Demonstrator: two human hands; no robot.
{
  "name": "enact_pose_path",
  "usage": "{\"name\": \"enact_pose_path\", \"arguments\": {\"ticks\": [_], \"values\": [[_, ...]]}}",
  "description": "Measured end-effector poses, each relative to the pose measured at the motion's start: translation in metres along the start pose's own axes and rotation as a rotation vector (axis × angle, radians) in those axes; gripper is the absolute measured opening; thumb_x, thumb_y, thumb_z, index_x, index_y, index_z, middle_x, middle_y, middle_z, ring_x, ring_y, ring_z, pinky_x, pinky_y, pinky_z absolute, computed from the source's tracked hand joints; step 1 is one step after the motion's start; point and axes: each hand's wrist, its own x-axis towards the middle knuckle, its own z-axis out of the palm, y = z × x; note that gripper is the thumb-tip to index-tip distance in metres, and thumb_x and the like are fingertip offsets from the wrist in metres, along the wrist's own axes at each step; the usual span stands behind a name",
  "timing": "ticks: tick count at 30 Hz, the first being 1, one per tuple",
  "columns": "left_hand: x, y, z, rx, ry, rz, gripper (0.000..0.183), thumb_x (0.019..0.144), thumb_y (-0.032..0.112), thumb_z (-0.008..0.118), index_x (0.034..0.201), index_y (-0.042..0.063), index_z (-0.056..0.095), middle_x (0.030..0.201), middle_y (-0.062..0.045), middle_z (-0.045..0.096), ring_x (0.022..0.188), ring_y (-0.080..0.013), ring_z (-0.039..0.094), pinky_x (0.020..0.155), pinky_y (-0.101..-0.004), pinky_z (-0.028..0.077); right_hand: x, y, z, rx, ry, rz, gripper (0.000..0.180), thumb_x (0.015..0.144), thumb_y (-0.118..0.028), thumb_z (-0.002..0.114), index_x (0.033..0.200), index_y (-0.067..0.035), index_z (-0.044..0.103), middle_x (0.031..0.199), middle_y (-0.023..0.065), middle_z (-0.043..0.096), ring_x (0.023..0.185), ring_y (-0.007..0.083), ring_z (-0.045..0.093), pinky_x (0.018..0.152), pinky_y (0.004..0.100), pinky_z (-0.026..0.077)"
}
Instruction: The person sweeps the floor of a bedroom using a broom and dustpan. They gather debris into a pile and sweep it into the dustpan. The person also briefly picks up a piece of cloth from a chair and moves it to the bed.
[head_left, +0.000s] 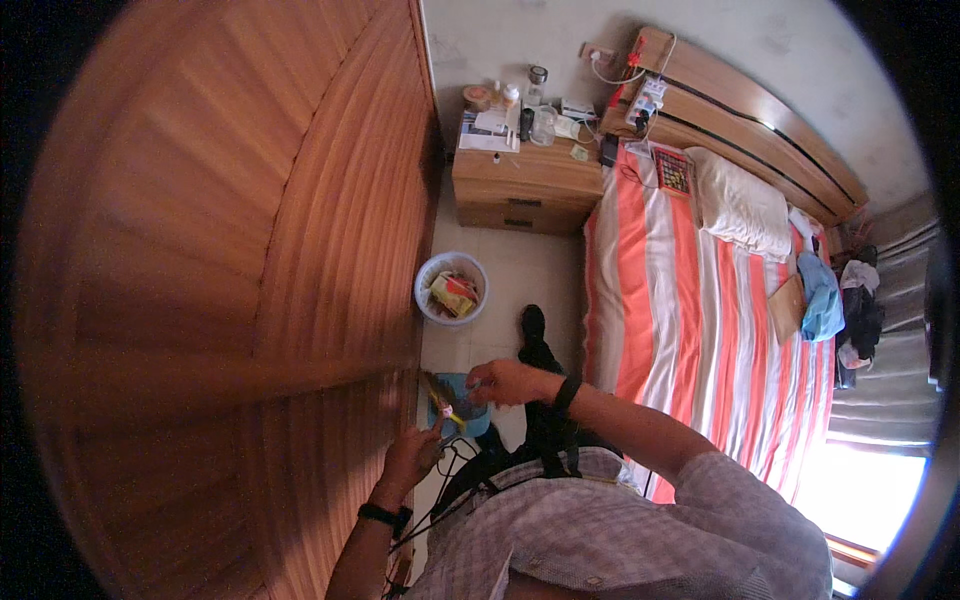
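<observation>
Low in front of me, a light blue dustpan (474, 424) lies over the floor beside the wooden panelling, with dark matter in it that I cannot make out. A thin yellow handle (438, 397), seemingly that of a small broom, crosses over it and has a pale pink-and-white piece on it. My left hand (411, 456) is closed around the near end of this handle. Above the dustpan's right side hovers my right hand (508, 382), its fingers curled; whether anything is pinched between them is hidden.
A white waste basket (486, 289) holding wrappers stands ahead. Beyond it is a wooden nightstand (525, 180) with bottles and papers. A bed with a striped sheet (652, 300) borders my right, wooden panelling (337, 225) my left. Dark cords (450, 469) hang by my waist.
</observation>
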Motion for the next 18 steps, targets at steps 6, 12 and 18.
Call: {"name": "enact_pose_path", "arguments": {"ticks": [6,12,18], "values": [[0.028,-0.024,0.038,-0.219,0.016,-0.181,0.031,0.076,0.016,0.077,0.104,0.008,0.066,0.076,-0.011,0.057,0.074,-0.0251,0.062,0.071,-0.0354,0.054,0.038,0.138,-0.120,0.128,0.158,0.225,0.029,0.089,-0.034,0.060,0.094,-0.005,0.063,0.071,0.0101,0.065,0.058,0.0204,0.064,0.052,0.0318,0.053],[0.054,0.063,-0.001,-0.454,0.037,-0.587,0.027,0.082,0.000,0.068,0.108,0.006,0.064,0.082,-0.007,0.049,0.063,-0.0206,0.060,0.062,-0.0323,0.057,0.079,0.214,-0.248,-0.016,0.467,0.207,0.025,0.082,-0.024,0.063,0.097,-0.004,0.063,0.076,0.0166,0.067,0.064,0.0323,0.066,0.062,0.0413,0.054],[0.080,0.044,0.019,-0.927,0.105,-0.826,0.018,0.086,0.002,0.064,0.103,0.001,0.061,0.080,-0.008,0.047,0.063,-0.0225,0.062,0.055,-0.0338,0.056,0.205,0.275,-0.388,-0.447,0.891,0.065,0.041,0.079,-0.017,0.067,0.117,-0.007,0.056,0.090,0.0214,0.064,0.088,0.0374,0.063,0.076,0.0443,0.051]]}}
